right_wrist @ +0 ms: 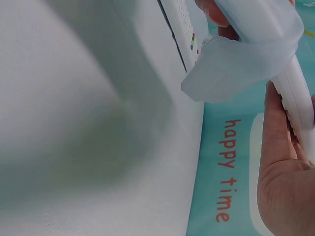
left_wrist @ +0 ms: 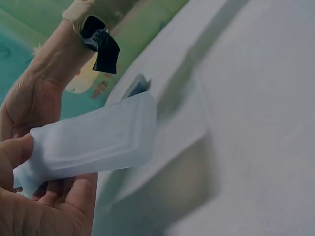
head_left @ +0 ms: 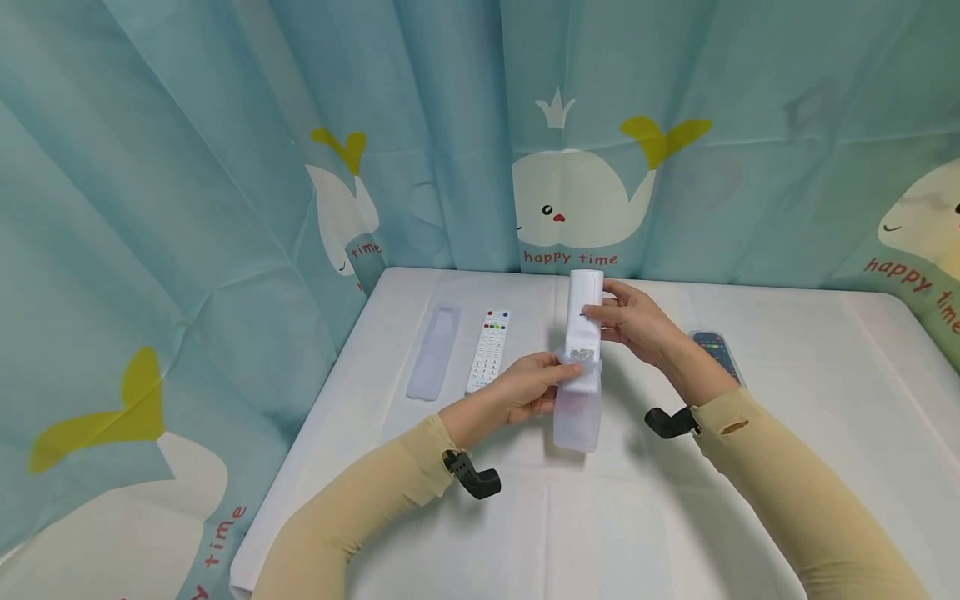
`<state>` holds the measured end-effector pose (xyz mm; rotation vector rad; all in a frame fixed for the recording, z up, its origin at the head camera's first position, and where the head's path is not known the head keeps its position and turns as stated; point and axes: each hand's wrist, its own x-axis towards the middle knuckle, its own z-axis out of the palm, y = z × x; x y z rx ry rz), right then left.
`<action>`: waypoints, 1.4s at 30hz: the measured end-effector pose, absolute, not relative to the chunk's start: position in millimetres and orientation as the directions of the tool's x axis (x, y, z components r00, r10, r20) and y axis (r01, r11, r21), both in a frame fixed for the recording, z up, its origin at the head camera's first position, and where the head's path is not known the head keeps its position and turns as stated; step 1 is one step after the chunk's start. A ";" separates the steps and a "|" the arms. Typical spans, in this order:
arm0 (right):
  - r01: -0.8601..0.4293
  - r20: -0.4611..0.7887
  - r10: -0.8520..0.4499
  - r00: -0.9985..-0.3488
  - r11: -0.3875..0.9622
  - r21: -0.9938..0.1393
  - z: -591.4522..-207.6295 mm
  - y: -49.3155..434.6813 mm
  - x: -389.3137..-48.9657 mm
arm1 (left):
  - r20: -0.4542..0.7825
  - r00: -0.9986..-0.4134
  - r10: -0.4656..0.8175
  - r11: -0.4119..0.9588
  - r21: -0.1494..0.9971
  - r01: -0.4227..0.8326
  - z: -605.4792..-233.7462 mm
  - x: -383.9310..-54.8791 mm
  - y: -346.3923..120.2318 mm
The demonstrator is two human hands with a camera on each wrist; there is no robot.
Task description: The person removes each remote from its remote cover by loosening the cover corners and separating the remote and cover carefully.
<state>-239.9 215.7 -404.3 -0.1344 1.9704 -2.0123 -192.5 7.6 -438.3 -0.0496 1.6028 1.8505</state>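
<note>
A white remote control (head_left: 584, 292), its back facing up, sits partly inside a translucent sleeve-like cover (head_left: 577, 427) above the table. My left hand (head_left: 534, 385) pinches the cover near its mouth, thumb on top. Higher up, my right hand (head_left: 636, 321) grips the remote's bare end between thumb and fingers. From the left wrist view, the closed end of the cover (left_wrist: 106, 135) points away from the hands. Buttons along the remote's underside (right_wrist: 295, 91) show in the right wrist view, and a loose flap of the cover (right_wrist: 231, 73) hangs from its mouth.
Left of the hands, a second white remote (head_left: 490, 350) lies button side up beside another flat translucent cover (head_left: 433, 354). A dark remote (head_left: 716, 352) lies behind the right forearm. The white-covered table (head_left: 810, 400) meets a blue whale-print curtain (head_left: 450, 167) at the back.
</note>
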 end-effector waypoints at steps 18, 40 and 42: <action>0.232 -0.244 -0.290 -0.925 0.077 -0.970 -405.8 220.0 -239.1 | -0.389 -0.814 0.432 0.079 0.915 -0.395 -441.1 -192.1 6.0; 0.218 -0.218 -0.290 -0.932 0.032 -0.975 -405.7 228.6 -245.8 | -0.330 -0.781 0.531 0.144 0.943 -0.300 -443.0 -188.8 -2.0; 0.216 -0.213 -0.292 -0.932 0.022 -0.976 -405.4 228.9 -246.1 | -0.327 -0.780 0.533 0.146 0.944 -0.296 -442.9 -188.6 -2.4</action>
